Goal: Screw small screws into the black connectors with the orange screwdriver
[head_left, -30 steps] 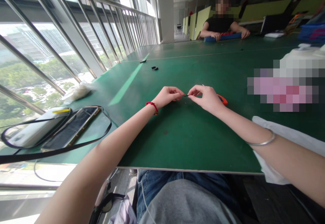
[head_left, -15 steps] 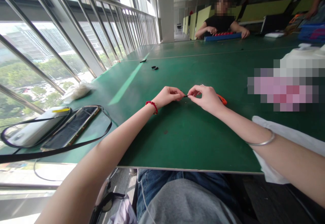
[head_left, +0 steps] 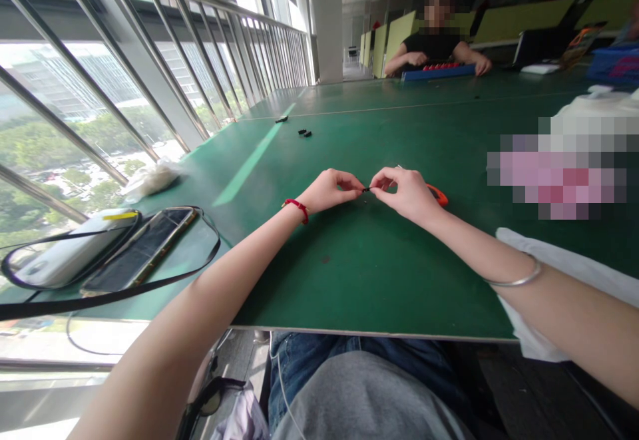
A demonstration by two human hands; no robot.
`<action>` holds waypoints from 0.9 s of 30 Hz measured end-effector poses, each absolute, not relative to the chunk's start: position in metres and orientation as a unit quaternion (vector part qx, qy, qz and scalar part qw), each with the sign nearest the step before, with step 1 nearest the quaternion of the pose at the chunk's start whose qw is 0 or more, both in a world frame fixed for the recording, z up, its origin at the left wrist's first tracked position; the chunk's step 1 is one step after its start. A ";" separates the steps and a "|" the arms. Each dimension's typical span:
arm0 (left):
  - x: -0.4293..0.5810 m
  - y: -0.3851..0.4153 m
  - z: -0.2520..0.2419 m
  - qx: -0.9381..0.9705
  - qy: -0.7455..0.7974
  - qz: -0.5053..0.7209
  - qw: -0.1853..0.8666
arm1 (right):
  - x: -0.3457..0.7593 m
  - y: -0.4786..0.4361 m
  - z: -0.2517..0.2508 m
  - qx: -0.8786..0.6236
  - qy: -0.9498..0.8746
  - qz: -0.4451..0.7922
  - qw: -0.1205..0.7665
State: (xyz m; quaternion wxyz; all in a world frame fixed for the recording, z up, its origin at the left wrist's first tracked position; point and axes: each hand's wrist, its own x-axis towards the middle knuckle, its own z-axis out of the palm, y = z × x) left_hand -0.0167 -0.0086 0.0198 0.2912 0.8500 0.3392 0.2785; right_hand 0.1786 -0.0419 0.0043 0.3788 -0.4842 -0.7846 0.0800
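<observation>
A small black piece is pinched between my two hands just above the green table; it is too small to tell its kind. My left hand, with a red cord bracelet at the wrist, grips its left end between thumb and fingers. From the other side my right hand pinches the right end, and a silver bangle circles that forearm. A tiny speck lies on the table below the fingertips. Partly hidden behind my right hand is an orange-handled tool.
Several small black pieces lie farther back. At left are a phone, a white device and a black strap. A plastic bag sits by the railing. Across the green table, a person handles a blue tray.
Both hands keep nearly the same place and grip on the small black piece. My left hand has turned slightly and its fingers have shifted a little, showing more of the piece.
</observation>
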 end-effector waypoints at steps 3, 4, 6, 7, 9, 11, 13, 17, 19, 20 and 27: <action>-0.016 -0.011 0.022 0.863 0.334 0.283 0.253 | 0.178 -0.043 0.006 -0.473 -0.785 0.081 0.391; -0.016 -0.012 0.023 0.864 0.335 0.282 0.250 | 0.178 -0.044 0.006 -0.465 -0.788 0.083 0.396; -0.014 -0.013 0.024 0.854 0.345 0.289 0.259 | 0.178 -0.044 0.007 -0.445 -0.794 0.081 0.405; -0.013 -0.013 0.025 0.842 0.356 0.297 0.274 | 0.177 -0.045 0.007 -0.436 -0.799 0.076 0.407; -0.010 -0.013 0.024 0.810 0.380 0.308 0.323 | 0.177 -0.045 0.008 -0.424 -0.808 0.054 0.405; -0.008 -0.013 0.023 0.784 0.390 0.304 0.376 | 0.177 -0.045 0.008 -0.421 -0.816 0.022 0.396; -0.008 -0.012 0.022 0.771 0.382 0.298 0.412 | 0.176 -0.046 0.009 -0.424 -0.821 -0.007 0.382; -0.009 -0.012 0.023 0.749 0.373 0.309 0.452 | 0.175 -0.049 0.011 -0.419 -0.827 -0.035 0.374; -0.009 -0.013 0.024 0.739 0.376 0.312 0.464 | 0.174 -0.050 0.012 -0.416 -0.827 -0.037 0.376; -0.010 -0.014 0.024 0.737 0.378 0.313 0.464 | 0.174 -0.050 0.012 -0.415 -0.828 -0.035 0.376; -0.019 -0.004 0.020 0.821 0.416 0.320 0.225 | 0.179 -0.039 0.001 -0.448 -0.822 0.081 0.343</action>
